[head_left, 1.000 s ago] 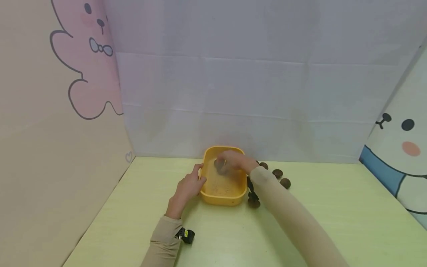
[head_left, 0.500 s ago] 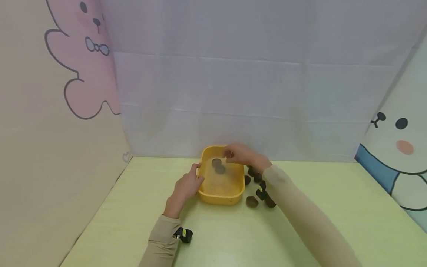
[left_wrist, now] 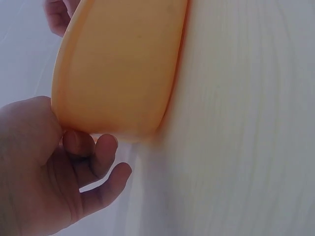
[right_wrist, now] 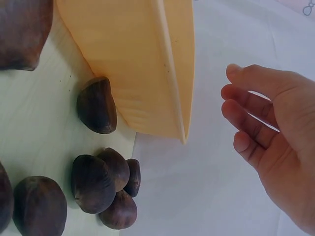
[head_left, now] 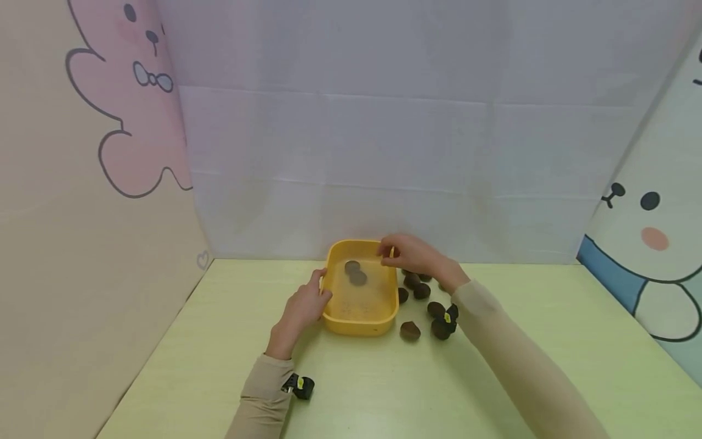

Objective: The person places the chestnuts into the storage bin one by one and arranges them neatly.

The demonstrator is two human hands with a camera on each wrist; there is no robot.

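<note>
A yellow plastic tub (head_left: pixel 359 305) stands against the back wall sheet. Two brown chestnuts (head_left: pixel 358 278) lie together on its floor. My left hand (head_left: pixel 303 308) grips the tub's left side; in the left wrist view its fingers (left_wrist: pixel 106 152) curl at the tub's edge. Over the tub's right rim, my right hand (head_left: pixel 410 253) hovers with loosely bent fingers. The right wrist view shows nothing between that hand's fingers (right_wrist: pixel 251 118). Below it, dark chestnuts (right_wrist: pixel 93 184) lie on the table beside the tub's outer wall, several of them clustered.
More chestnuts (head_left: pixel 410 331) are scattered along the tub's right side on the pale yellow table (head_left: pixel 356 390). A white sheet (head_left: pixel 340 152) hangs right behind the tub. Side panels with cartoon figures (head_left: pixel 137 110) border the table left and right.
My right hand has drawn back from the two chestnuts inside the tub, rightward to above the rim. Both chestnuts stay in the tub. The left hand keeps its hold.
</note>
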